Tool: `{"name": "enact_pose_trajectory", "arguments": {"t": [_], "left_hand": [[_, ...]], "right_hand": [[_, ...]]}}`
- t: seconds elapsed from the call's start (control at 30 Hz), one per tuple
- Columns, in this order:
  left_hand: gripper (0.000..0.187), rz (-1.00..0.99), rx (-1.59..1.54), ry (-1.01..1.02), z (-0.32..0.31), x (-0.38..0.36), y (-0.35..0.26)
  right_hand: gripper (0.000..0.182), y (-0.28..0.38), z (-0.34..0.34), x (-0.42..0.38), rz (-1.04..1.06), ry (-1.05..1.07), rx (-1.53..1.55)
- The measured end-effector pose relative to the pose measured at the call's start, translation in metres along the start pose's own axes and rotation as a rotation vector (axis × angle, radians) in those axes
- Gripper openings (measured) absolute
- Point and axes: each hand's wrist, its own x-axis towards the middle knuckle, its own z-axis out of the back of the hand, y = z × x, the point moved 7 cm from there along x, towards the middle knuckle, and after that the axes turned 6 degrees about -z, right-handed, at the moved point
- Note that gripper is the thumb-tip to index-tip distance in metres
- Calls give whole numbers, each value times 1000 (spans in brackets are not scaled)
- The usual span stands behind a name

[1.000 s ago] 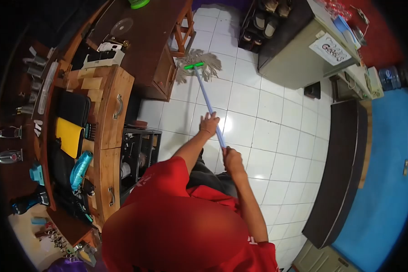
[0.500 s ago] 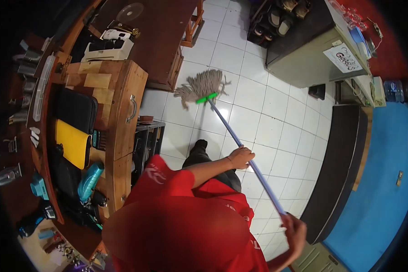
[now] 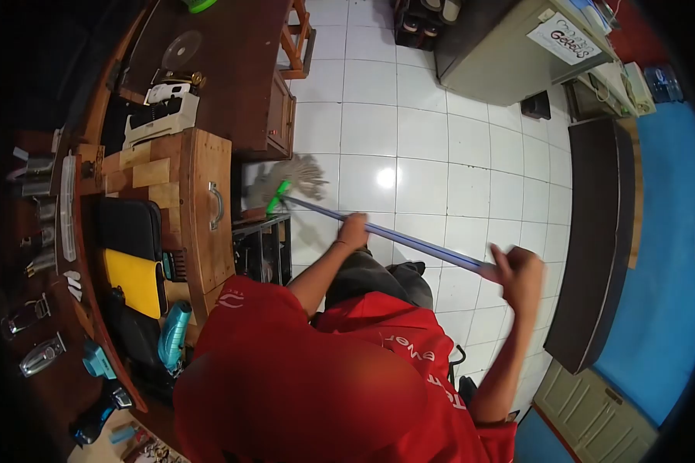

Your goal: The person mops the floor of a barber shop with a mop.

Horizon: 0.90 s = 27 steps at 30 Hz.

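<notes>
A string mop (image 3: 421,243) with a bluish handle slants across the view. Its green clamp (image 3: 279,197) and grey strands (image 3: 307,177) are at the left, on the floor by the gap between the cabinets. My left hand (image 3: 354,231) is closed around the handle's lower part. At the upper end of the handle, my right hand (image 3: 520,276) is wrapped on it with the thumb pointing up, slightly blurred.
White floor tiles (image 3: 421,181) lie ahead. A wooden drawer cabinet (image 3: 208,154), a dark brown cabinet (image 3: 243,85) and a low black rack (image 3: 274,243) stand left. A grey fridge-like cabinet (image 3: 494,62) and a dark padded bench (image 3: 587,247) are right.
The mop head has swung left, from the open tiles into the gap beside the brown cabinet. Both hands kept hold; the left moved left and up, the right up and slightly right.
</notes>
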Motion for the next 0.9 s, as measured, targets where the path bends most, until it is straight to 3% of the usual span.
{"name": "enact_pose_trajectory", "arguments": {"t": [0.07, 0.13, 0.27, 0.4, 0.43, 0.47, 0.57, 0.6, 0.67, 0.77, 0.8, 0.9], "left_hand": [[12, 119, 148, -51, 22, -15, 44], [9, 250, 266, 45, 38, -25, 75], [7, 239, 372, 21, 25, -25, 63], [5, 71, 364, 130, -18, -1, -16], [7, 63, 225, 35, -47, 2, -19], [5, 14, 152, -8, -33, 9, -64], [3, -379, 240, 90, -74, 25, -147], [4, -359, 133, 204, -83, 30, -167], [8, -344, -193, 169, -82, 37, -205], [11, -391, -193, 377, -91, 40, -246], [11, -391, -187, 423, -97, 38, -249], [11, -400, -186, 482, -100, 31, -237]], "right_hand": [[40, 15, -46, -4, 94, 16, 84], [37, 41, -64, -23, 184, -13, 132], [30, 41, -42, -40, 133, 18, 148], [27, 5, 17, -54, -92, -25, 108], [28, -6, 36, -60, -169, -75, 76], [29, -16, 57, -68, -222, -159, 115], [32, -46, 107, -97, -371, -435, 266], [32, -46, 119, -107, -345, -567, 337], [36, -62, 135, -129, -322, -778, 356], [46, -93, 140, -158, -535, -985, 353], [46, -93, 142, -159, -497, -1078, 270], [42, -132, 127, -155, -377, -1019, 566]]}}
